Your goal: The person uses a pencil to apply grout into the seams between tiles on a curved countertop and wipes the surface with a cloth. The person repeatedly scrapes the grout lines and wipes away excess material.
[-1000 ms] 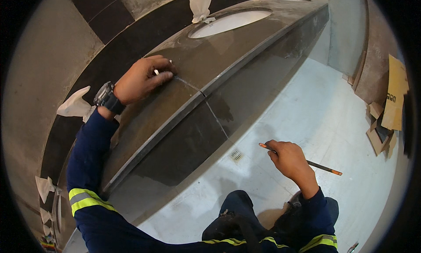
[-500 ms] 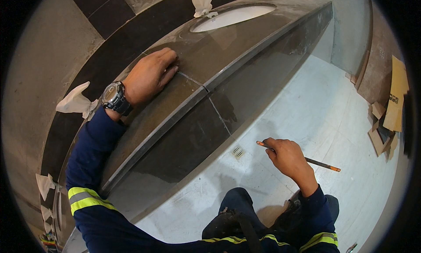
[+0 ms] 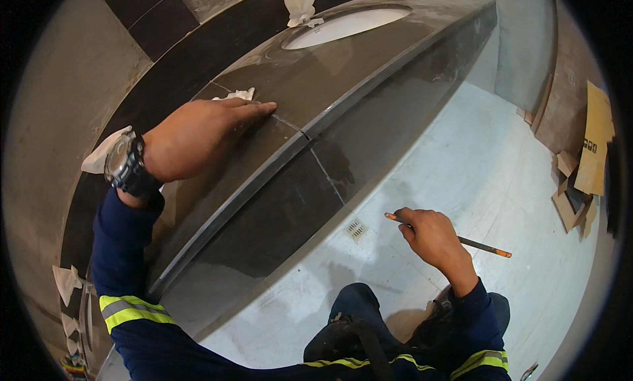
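Observation:
My left hand (image 3: 204, 137), a watch on its wrist, lies over the dark stone-like counter (image 3: 330, 71). Its fingers are stretched out and point right, close to a pale joint line. A crumpled whitish scrap of cloth or paper (image 3: 242, 95) shows just beyond the fingers; whether they touch it is hidden. Low on the right, above the pale floor, my right hand (image 3: 428, 239) is closed around a thin dark blade-like strip with orange ends (image 3: 481, 246). The strip sticks out on both sides of the fist and is clear of the counter.
A white oval basin (image 3: 346, 29) is set into the counter's far part. White-wrapped fittings (image 3: 301, 3) stand along the dark tiled wall. A drain grate (image 3: 356, 230) sits in the pale floor (image 3: 488, 183) below the counter front. Cardboard pieces (image 3: 590, 140) lean at the right.
My left hand has shifted left and toward me, its fingers going from bent to straight. The whitish scrap has come into view beyond it. My right hand stays put with the strip.

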### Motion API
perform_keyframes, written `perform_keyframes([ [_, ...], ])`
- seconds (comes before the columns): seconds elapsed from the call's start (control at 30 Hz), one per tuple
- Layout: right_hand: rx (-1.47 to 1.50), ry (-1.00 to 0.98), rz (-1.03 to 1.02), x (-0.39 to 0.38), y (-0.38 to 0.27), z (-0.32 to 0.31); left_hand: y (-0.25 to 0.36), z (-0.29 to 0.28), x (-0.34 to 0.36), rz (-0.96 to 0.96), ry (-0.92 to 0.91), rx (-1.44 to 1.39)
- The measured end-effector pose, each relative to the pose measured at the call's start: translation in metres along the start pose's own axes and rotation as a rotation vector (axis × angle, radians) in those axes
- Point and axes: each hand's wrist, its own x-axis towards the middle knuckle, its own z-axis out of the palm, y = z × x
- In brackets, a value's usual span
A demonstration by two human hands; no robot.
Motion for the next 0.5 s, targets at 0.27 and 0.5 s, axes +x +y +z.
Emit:
perform_keyframes([
  [0.27,-0.008,0.011,0.016,0.008,0.001,-0.005,0.012,0.008,0.003,-0.146,0.029,0.227],
  [0.5,-0.028,0.000,0.024,0.007,0.001,-0.006,-0.011,0.016,0.017,-0.158,0.091,0.159],
])
